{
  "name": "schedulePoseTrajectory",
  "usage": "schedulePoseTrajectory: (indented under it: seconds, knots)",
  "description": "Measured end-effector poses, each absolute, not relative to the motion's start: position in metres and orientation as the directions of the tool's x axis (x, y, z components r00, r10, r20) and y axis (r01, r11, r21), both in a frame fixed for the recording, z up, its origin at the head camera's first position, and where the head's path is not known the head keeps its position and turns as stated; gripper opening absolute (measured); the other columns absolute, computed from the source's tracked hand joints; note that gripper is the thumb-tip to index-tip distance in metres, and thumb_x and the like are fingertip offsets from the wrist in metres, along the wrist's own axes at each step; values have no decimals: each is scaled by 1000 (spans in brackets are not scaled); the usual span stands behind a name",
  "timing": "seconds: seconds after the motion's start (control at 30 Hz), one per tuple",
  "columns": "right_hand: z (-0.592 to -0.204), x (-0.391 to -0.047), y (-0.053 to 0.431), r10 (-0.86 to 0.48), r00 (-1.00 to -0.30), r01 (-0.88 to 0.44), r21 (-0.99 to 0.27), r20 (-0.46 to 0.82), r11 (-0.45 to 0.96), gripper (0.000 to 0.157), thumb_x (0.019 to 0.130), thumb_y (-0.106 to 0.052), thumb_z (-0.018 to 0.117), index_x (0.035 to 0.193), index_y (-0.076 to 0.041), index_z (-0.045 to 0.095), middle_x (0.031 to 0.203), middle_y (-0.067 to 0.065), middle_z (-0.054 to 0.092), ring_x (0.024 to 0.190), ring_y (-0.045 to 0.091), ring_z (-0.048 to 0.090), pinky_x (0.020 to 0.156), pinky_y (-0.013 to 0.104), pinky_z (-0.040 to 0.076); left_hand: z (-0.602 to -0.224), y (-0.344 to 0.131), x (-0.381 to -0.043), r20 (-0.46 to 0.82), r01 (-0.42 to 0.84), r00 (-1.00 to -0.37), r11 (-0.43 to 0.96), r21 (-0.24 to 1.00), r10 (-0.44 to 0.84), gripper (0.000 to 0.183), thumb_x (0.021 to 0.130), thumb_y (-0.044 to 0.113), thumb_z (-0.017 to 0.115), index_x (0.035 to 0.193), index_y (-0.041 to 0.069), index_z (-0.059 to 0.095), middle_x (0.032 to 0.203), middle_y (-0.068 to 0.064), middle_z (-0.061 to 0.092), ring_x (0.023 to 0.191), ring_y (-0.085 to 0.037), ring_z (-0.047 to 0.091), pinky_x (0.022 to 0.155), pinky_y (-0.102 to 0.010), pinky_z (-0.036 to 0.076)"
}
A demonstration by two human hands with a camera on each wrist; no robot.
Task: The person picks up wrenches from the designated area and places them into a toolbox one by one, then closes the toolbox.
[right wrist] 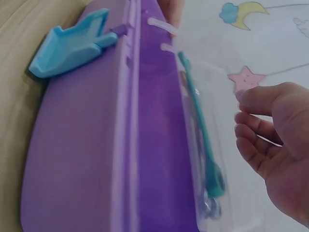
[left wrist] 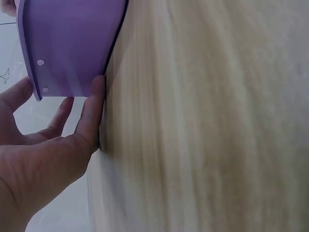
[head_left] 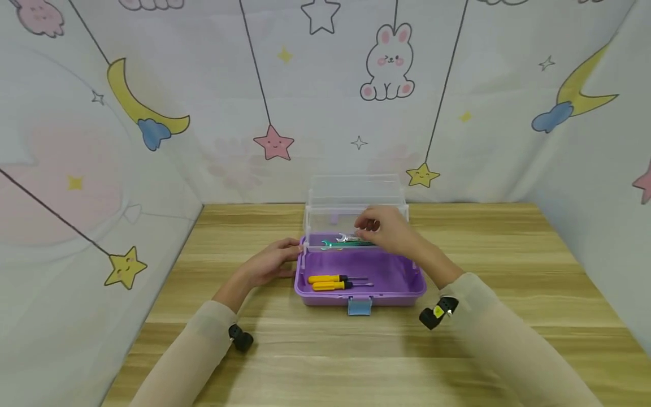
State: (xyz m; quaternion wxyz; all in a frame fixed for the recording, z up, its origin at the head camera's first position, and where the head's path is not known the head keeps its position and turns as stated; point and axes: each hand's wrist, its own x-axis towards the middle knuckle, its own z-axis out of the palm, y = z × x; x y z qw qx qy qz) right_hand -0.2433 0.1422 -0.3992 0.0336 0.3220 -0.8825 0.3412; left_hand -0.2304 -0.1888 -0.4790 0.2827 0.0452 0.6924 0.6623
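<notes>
A purple toolbox [head_left: 360, 301] stands open on the table. At its left end my left hand [head_left: 269, 263] touches the side; the left wrist view shows spread fingers [left wrist: 91, 113] against the rim and lower edge. My right hand [head_left: 389, 229] hovers over the raised clear tray [head_left: 312, 232], its fingers loosely bent. Nothing shows between thumb and fingers in the right wrist view. Beneath that hand, silver wrenches [head_left: 343, 238] and a green wrench [right wrist: 199, 113] lie in the tray. Two yellow-handled screwdrivers [head_left: 327, 286] lie side by side in the toolbox's bottom.
The clear lid [head_left: 356, 183] is tipped up behind the tray, near the back cloth. A light blue latch [head_left: 359, 306] hangs at the toolbox's front. Wood-grain table [head_left: 315, 362] surrounds the toolbox, and printed cloth walls enclose the back and both sides.
</notes>
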Motion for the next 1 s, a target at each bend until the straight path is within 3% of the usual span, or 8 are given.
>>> schedulePoseTrajectory:
  seconds: [0.23,0.47,0.6,0.8,0.9,1.0]
  knots:
    - [-394,-243,193,-443,-845,-521,-651,301,552,12,102,-16,73,108,-6,78,98,3,73,88,19,65,79,32,58,-468,-187,-232,-346,-306,-834,161,938,430,48,111,19,55,149,-7,41,149,-27,53,142,-39,50,115,-54,46]
    - [-400,-257,238,-281,-918,-391,-750,279,534,22,105,-22,71,112,-2,76,104,13,74,91,31,68,74,23,56,-448,-194,-245,-309,-201,-864,290,936,398,52,112,21,53,154,-5,38,153,-27,49,142,-42,50,115,-54,46]
    - [-407,-264,254,-235,-938,-344,-776,256,528,26,106,-24,69,115,0,75,107,17,73,93,33,66,73,24,55,-436,-196,-255,-243,-153,-899,259,954,364,54,115,23,48,159,-4,32,160,-28,40,148,-44,42,116,-54,45]
    - [-424,-272,262,-169,-964,-259,-870,205,419,34,108,-25,65,122,6,70,112,25,69,97,25,65,85,30,60,-427,-188,-271,-135,-83,-949,187,979,286,62,114,32,52,163,3,29,162,-24,38,151,-41,39,117,-53,44]
    - [-434,-277,261,-118,-978,-202,-921,172,332,37,108,-23,65,124,10,66,110,20,69,94,19,65,85,28,61,-430,-182,-276,-123,-85,-961,161,983,246,66,112,36,54,165,6,27,164,-23,36,153,-40,36,119,-53,43]
    - [-445,-283,259,-63,-989,-141,-966,131,218,37,107,-20,66,126,12,62,103,7,70,93,15,66,87,29,61,-437,-176,-281,-143,-115,-968,141,983,206,66,113,36,53,166,7,28,166,-23,35,153,-40,35,118,-53,43]
